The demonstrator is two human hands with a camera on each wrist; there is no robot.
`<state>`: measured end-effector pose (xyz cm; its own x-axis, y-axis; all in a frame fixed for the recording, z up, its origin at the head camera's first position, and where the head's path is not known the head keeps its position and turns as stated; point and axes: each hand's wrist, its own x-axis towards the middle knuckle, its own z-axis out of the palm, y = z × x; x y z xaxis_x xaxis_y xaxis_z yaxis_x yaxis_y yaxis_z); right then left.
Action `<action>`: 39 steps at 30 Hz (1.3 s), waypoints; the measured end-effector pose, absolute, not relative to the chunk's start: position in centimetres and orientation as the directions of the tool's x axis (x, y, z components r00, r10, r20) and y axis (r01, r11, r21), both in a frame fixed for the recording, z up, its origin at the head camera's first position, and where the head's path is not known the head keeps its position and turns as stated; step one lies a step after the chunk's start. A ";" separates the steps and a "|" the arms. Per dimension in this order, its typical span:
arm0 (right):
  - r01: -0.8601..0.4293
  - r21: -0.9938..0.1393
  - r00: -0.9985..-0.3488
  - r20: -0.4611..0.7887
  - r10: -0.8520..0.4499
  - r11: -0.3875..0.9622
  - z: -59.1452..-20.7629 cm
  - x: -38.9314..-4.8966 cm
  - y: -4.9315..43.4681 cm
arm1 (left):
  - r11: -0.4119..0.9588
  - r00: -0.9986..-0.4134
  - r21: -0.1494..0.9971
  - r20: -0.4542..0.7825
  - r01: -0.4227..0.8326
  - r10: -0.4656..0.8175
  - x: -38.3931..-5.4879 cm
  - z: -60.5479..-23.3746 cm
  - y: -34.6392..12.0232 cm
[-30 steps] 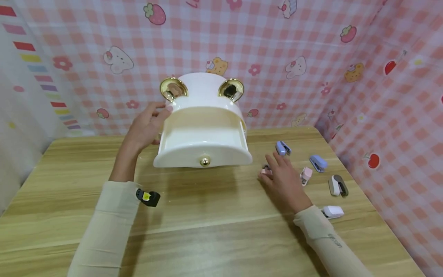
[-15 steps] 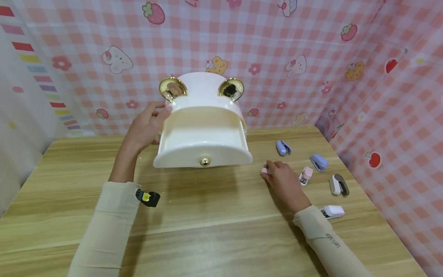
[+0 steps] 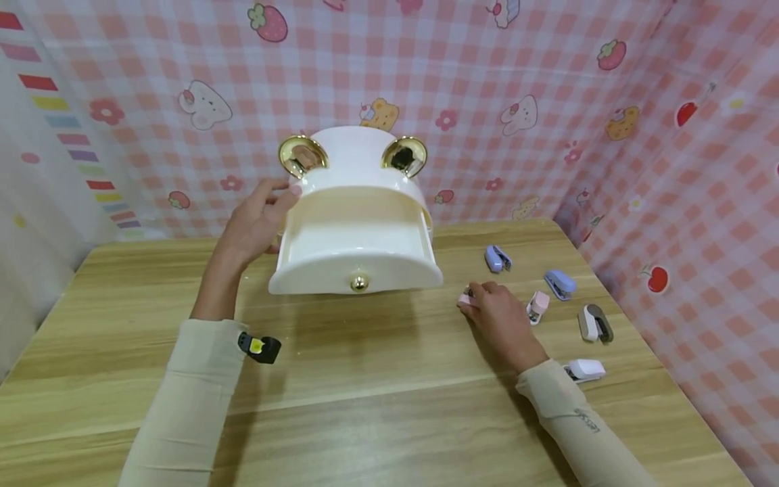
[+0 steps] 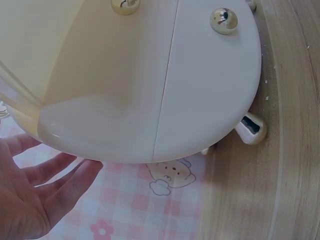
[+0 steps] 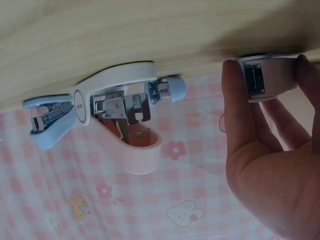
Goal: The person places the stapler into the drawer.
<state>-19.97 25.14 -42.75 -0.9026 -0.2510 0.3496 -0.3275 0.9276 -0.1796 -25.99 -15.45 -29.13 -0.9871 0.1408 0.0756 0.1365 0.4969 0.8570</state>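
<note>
A white drawer box [image 3: 359, 152] with two gold ears stands at the back, and its curved drawer [image 3: 316, 274] is pulled out toward me. My left hand [image 3: 252, 220] rests against the box's left side; in the left wrist view the fingers [image 4: 75, 182] lie loosely along its edge. To the right, my right hand [image 3: 502, 321] pinches a small pink stapler [image 3: 466, 298] on the table. The right wrist view shows thumb and fingers on both ends of that stapler [image 5: 280, 77]. A second pink stapler [image 3: 538, 307] stands just right of this hand.
Around the right hand lie a blue stapler [image 3: 498, 258], another blue stapler [image 3: 560, 284], a grey-and-white stapler [image 3: 595, 324] and a white stapler [image 3: 585, 370]. A checked pink cloth [image 3: 462, 74] hangs behind the wooden table [image 3: 365, 406].
The right hand's fingers, stretched over the pink stapler a second ago, have come down and closed on it. The left hand and the drawer box have stayed put.
</note>
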 end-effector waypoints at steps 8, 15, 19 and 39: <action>-0.345 -0.152 -0.875 0.410 -0.259 0.926 -42.1 -20.1 25.2 | 0.496 -0.985 0.855 0.087 0.150 0.147 -26.1 -29.2 -15.6; -0.358 -0.144 -0.856 0.446 -0.262 0.923 -41.4 -20.0 25.1 | 0.489 -0.986 0.860 0.080 0.144 0.148 -26.1 -29.1 -15.6; -0.369 -0.119 -0.838 0.471 -0.275 0.922 -40.5 -19.8 24.9 | 0.488 -0.987 0.863 0.069 0.131 0.145 -26.0 -29.0 -15.6; -0.483 0.001 -0.671 0.642 -0.371 0.876 -32.8 -19.6 24.2 | 0.478 -0.985 0.866 0.077 0.144 0.158 -26.0 -29.1 -15.8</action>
<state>-19.64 24.22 -32.85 -0.6709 -0.3711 0.6420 -0.4829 0.8757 0.0015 -26.03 -15.79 -29.07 -0.9845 0.1575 0.0770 0.1443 0.4783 0.8663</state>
